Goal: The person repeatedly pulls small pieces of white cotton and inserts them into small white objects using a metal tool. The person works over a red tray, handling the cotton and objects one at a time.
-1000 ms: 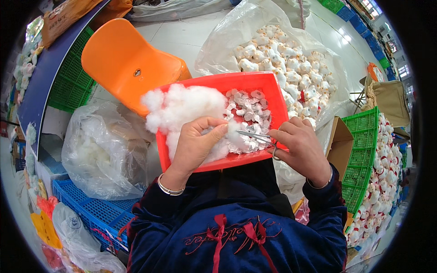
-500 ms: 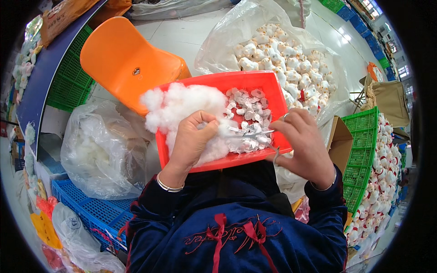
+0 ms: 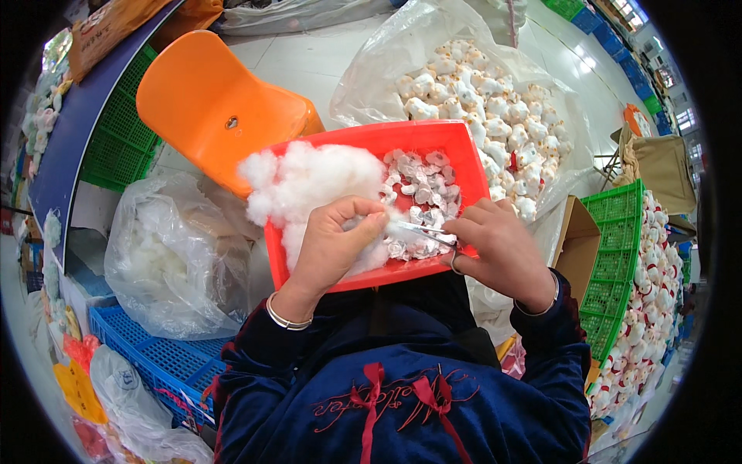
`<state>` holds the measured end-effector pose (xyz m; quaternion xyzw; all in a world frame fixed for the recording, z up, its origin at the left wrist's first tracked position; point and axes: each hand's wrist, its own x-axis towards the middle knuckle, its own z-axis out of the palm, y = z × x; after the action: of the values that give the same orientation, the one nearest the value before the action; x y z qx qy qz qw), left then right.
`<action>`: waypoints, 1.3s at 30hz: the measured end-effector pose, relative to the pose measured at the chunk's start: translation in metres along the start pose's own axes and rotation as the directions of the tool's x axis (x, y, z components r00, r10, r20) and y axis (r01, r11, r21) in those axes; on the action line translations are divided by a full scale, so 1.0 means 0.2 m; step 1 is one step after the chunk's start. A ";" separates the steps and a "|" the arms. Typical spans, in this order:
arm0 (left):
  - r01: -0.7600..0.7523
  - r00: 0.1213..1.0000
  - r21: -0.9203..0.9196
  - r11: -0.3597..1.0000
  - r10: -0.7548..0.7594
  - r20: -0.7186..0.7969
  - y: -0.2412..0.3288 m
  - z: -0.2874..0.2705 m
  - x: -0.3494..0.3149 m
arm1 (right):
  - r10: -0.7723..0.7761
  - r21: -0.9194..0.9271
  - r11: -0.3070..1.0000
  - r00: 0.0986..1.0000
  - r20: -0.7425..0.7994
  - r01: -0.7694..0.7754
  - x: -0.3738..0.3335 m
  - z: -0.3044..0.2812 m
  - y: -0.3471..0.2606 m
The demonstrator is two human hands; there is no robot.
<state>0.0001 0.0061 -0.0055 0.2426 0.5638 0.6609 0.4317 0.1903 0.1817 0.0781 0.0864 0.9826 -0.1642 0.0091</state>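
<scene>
Brings slim silver metal scissors [image 3: 427, 231] closer to the left hand's [image 3: 334, 236] fingertips than half a second ago. Pinches a small white soft piece [image 3: 396, 216] between left thumb and forefinger; grips the handles in the right hand [image 3: 501, 251]. Seems back at working that piece, above a red plastic tray [image 3: 475, 166], with fluffy white fibre stuffing [image 3: 317, 172] beyond the left fingers.

Red cursive lettering [image 3: 402, 402] across chest of dark-blue velvet top [image 3: 402, 442]. Small printing [image 3: 107, 31] on orange-brown sack [image 3: 93, 56], upper left, unreadable. Faint mark [image 3: 126, 379] on whitish plastic bag [image 3: 135, 406], illegible.
</scene>
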 end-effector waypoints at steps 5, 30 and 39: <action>0.045 0.998 -0.049 0.998 -0.047 -0.042 -0.03 -0.03 0.01 | 0.050 -0.002 0.999 0.996 -0.073 -0.050 -0.03 -0.03 0.03; -0.217 0.964 0.376 0.901 0.259 -0.063 -0.01 0.00 -0.03 | -0.004 0.093 0.996 0.994 -0.110 0.015 -0.03 -0.08 0.07; -0.257 0.955 0.409 0.876 0.295 -0.033 0.04 0.01 -0.05 | 0.058 0.017 0.998 0.998 -0.029 -0.057 -0.02 -0.01 0.05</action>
<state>0.0043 -0.0019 0.0034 0.3721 0.6663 0.5971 0.2470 0.1953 0.1909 0.0773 0.1172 0.9784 -0.1705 -0.0016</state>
